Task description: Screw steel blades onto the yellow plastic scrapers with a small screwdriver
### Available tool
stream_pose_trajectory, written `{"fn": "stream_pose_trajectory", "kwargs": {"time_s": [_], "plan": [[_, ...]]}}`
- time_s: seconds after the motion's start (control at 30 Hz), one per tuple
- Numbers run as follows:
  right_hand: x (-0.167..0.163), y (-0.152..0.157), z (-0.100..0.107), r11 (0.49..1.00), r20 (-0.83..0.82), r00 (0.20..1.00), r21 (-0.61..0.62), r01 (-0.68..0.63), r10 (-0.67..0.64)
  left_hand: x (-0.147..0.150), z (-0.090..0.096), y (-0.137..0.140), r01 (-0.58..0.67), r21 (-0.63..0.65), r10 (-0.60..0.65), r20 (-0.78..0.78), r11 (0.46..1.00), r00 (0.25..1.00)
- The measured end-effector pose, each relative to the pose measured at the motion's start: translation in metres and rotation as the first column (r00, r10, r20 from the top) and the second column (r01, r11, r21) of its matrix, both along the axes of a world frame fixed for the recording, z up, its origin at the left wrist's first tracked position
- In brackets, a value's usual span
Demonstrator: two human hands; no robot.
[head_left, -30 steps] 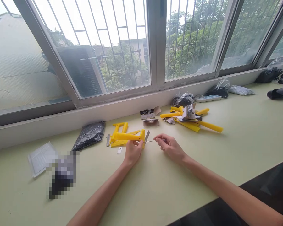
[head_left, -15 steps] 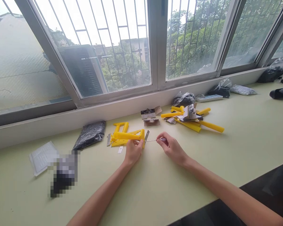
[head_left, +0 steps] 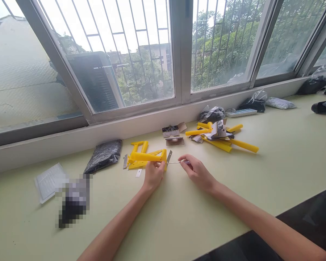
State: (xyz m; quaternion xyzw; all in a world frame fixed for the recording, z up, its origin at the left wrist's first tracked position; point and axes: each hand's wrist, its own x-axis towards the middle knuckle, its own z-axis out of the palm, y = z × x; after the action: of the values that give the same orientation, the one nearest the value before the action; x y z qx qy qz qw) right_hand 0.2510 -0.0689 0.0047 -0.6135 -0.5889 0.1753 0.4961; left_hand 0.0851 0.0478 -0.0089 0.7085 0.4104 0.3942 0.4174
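Observation:
My left hand [head_left: 153, 176] is closed around the head end of a yellow scraper [head_left: 146, 157], whose handle points left. A metal blade [head_left: 169, 156] sticks out at the scraper's right end. My right hand [head_left: 197, 173] pinches the handle of a thin screwdriver [head_left: 174, 162], its shaft pointing left to the scraper's head. My left fingers hide the screwdriver's tip. Just left of my left hand lie other yellow scraper parts [head_left: 139, 144], a loose metal blade [head_left: 125, 161] and a small white piece [head_left: 138, 173].
Yellow scrapers [head_left: 244, 145] and printed cards lie piled at the back right. Cardboard packaging [head_left: 175, 141] sits by the window ledge. A black plastic-wrapped packet [head_left: 104, 156] and a clear plastic tray [head_left: 49, 182] lie left. A white power strip [head_left: 241, 113] and bags stand farther right.
My right fingers have shifted slightly around the screwdriver handle, the index finger now further left. My left hand and the scraper stay in place.

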Motion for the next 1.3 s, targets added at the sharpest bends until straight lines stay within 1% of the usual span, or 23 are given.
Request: {"fn": "stream_pose_trajectory", "kwargs": {"time_s": [0.13, 0.2, 0.37, 0.57, 0.67, 0.73, 0.8, 0.87, 0.97, 1.07, 1.13, 1.2, 1.3], "plan": [[0.002, 0.0, -0.002, 0.997, 0.054, 0.998, -0.065, 0.048, -0.045, 0.0, 0.0, -0.001, 0.018, 0.014, -0.018, 0.012, 1.0, 1.0], [0.002, 0.0, -0.002, 0.998, 0.052, 0.998, -0.04, 0.044, -0.042, 0.001, 0.0, 0.0, 0.024, 0.019, -0.024, 0.023, 1.0, 0.999], [-0.001, 0.001, -0.001, 0.997, 0.027, 0.999, 0.07, 0.022, -0.024, 0.001, 0.0, 0.001, 0.025, 0.013, -0.025, 0.046, 1.0, 0.999], [0.002, 0.001, -0.003, 0.999, 0.068, 0.997, -0.022, 0.039, -0.037, 0.001, 0.0, 0.001, 0.021, 0.03, -0.022, 0.033, 0.999, 0.999], [0.002, 0.002, -0.004, 0.999, 0.074, 0.997, 0.023, 0.024, -0.026, 0.001, 0.002, -0.002, 0.023, 0.022, -0.023, 0.025, 1.0, 0.999], [0.003, 0.003, -0.004, 0.998, 0.067, 0.997, 0.052, 0.02, -0.024, 0.0, 0.003, -0.003, -0.001, 0.027, 0.001, -0.008, 1.0, 1.0], [0.005, 0.004, -0.005, 0.997, 0.061, 0.997, 0.064, 0.033, -0.037, -0.001, 0.004, -0.004, -0.031, 0.049, 0.032, -0.021, 0.998, 0.999], [0.007, 0.005, -0.005, 0.996, 0.059, 0.997, 0.065, 0.053, -0.057, -0.002, 0.004, -0.003, -0.051, 0.072, 0.052, -0.003, 0.996, 0.999], [0.01, 0.006, -0.007, 0.994, 0.068, 0.993, 0.065, 0.091, -0.095, -0.003, 0.003, -0.001, -0.097, 0.153, 0.094, 0.024, 0.984, 0.995], [0.012, 0.007, -0.009, 0.992, 0.096, 0.989, 0.063, 0.109, -0.115, -0.003, 0.002, 0.002, -0.172, 0.307, 0.177, 0.012, 0.936, 0.984], [0.012, 0.007, -0.01, 0.993, 0.105, 0.989, 0.066, 0.097, -0.103, -0.005, 0.002, 0.006, -0.2, 0.375, 0.218, -0.006, 0.905, 0.976], [0.012, 0.007, -0.011, 0.994, 0.108, 0.99, 0.071, 0.08, -0.087, -0.008, 0.003, 0.011, -0.197, 0.416, 0.232, -0.034, 0.888, 0.972], [0.011, 0.006, -0.012, 0.995, 0.123, 0.989, 0.066, 0.068, -0.076, -0.014, 0.005, 0.02, -0.149, 0.48, 0.236, -0.126, 0.865, 0.964]]}}
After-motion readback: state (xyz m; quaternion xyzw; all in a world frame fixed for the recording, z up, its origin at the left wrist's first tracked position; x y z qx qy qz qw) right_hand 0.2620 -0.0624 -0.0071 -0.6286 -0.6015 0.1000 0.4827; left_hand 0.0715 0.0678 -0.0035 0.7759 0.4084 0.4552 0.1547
